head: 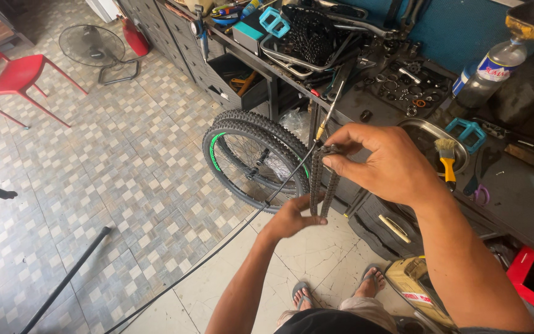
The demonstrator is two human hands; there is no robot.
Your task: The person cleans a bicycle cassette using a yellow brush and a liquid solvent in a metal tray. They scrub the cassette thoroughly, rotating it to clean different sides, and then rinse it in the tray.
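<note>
The right hand [385,166] is pinching the top of a doubled bicycle chain [322,182] with closed fingers, letting it hang straight, while the left hand [293,218] is gripping its lower end, near the wheels [248,154].

I have one view only, from the camera on the wearer's head. It looks steeply down and forward, close over the hands, which fill the middle of the frame. The tiled floor [125,185] spreads to the left, and the cluttered surface [514,185] runs along the upper right, seen at an angle.
</note>
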